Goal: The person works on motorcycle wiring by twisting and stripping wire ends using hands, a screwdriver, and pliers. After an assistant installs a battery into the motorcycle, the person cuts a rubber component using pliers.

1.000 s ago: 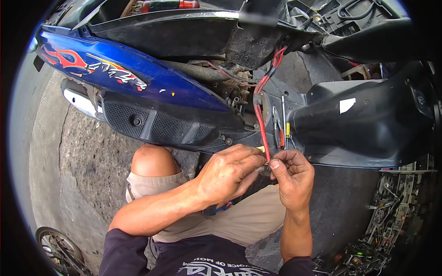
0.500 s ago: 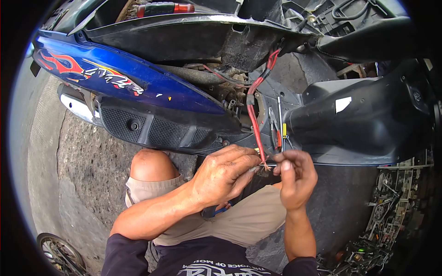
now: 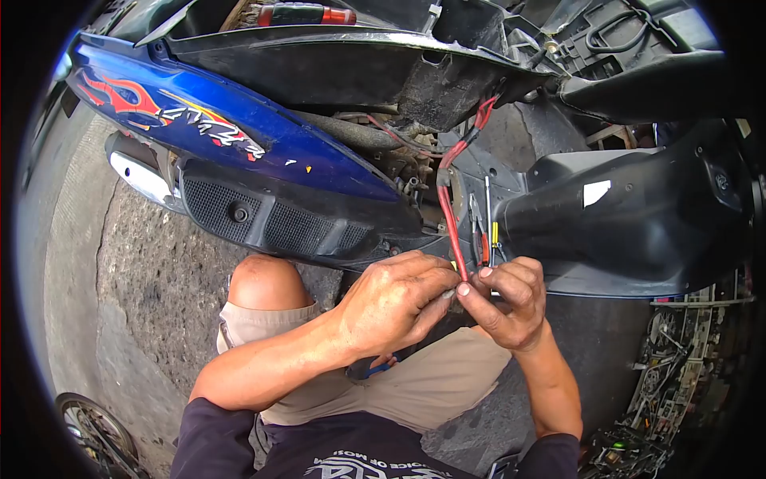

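Observation:
A thick red cable (image 3: 452, 227) hangs from the scooter's frame toward me, wrapped with dark tape higher up. My left hand (image 3: 399, 297) is closed on the cable just above its end. From the other side, the thumb and fingertips of my right hand (image 3: 511, 307) pinch at the cable's end, so its bare copper strands are covered. Just beyond my fingers, on the scooter's floor, lie pliers with red and black handles (image 3: 483, 246) and a thin screwdriver with a yellow part (image 3: 495, 232).
A blue scooter panel (image 3: 199, 128) with flame stickers fills the left side, above a black footboard (image 3: 239, 211). On the right is a large black plastic cover (image 3: 630, 215). A red and black tool (image 3: 307, 14) rests at the top. Scattered metal parts (image 3: 670, 367) lie at the lower right.
My right hand has closed in on the cable's end, its thumb now covering the frayed copper strands that were showing. My left hand keeps its hold. The view has shifted slightly.

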The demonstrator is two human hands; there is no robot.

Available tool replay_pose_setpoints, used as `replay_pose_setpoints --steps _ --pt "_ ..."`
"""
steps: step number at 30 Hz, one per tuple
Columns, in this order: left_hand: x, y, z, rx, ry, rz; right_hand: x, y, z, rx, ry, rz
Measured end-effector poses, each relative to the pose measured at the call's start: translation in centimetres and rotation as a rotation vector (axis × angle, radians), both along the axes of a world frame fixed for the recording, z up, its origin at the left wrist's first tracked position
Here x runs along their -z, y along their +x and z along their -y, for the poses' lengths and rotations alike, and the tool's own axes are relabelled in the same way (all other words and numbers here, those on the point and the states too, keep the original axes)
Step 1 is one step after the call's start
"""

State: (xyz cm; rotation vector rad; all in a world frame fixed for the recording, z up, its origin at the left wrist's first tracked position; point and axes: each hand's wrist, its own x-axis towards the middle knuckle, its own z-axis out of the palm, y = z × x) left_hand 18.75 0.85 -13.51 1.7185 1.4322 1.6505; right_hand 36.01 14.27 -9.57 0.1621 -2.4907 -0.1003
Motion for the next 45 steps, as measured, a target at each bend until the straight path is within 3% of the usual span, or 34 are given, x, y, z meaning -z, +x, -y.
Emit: replay_pose_setpoints --steps 11,23,25,26,28,29,32,33,35,37,40,41,44,45 --pt "-0.1 -0.2 0.2 0.068 -0.001 0.056 -1.7 -0.2 -1.4 -0.099 0.076 0.068" --pt "0.2 1.0 0.4 0.005 -0.045 -0.073 -1.0 0.5 1.1 0.096 -0.048 0.072" --pt "0.4 1.4 0.4 -0.009 -0.042 -0.105 -0.7 0.5 1.8 0.167 -0.311 0.072" --pt "0.4 1.6 0.4 -0.022 -0.038 -0.136 -0.3 0.6 2.3 0.172 -0.313 0.071" --pt "0.7 1.8 0.4 -0.036 -0.031 -0.168 0.5 0.9 3.2 0.302 -0.729 0.022" --pt "0.7 1.8 0.4 -0.053 -0.023 -0.201 0.6 1.1 3.9 0.307 -0.730 0.019" --pt "0.9 1.9 0.2 -0.049 -0.003 -0.280 -0.2 0.7 5.4 0.580 -1.610 -0.017" --pt "0.9 1.8 0.2 -0.041 -0.004 -0.282 0.2 0.9 5.5 0.584 -1.613 -0.025" --pt "0.9 1.6 0.0 -0.035 -0.011 -0.248 1.4 1.3 5.3 0.491 -2.050 -0.133" --pt "0.8 1.4 0.0 -0.028 -0.015 -0.204 0.9 1.4 5.4 0.488 -1.928 -0.074" --pt "0.7 1.2 0.1 -0.031 -0.036 -0.139 0.6 2.7 4.5 0.383 -1.459 -0.037" --pt "0.5 1.2 0.2 -0.038 -0.051 -0.127 0.8 3.0 4.1 0.384 -1.457 -0.030" --pt "0.0 1.0 0.1 -0.034 -0.005 -0.117 0.7 3.3 2.8 0.315 -0.547 -0.098" --pt "-0.1 1.0 0.0 -0.033 -0.001 -0.120 0.4 3.1 2.2 0.315 -0.543 -0.102"
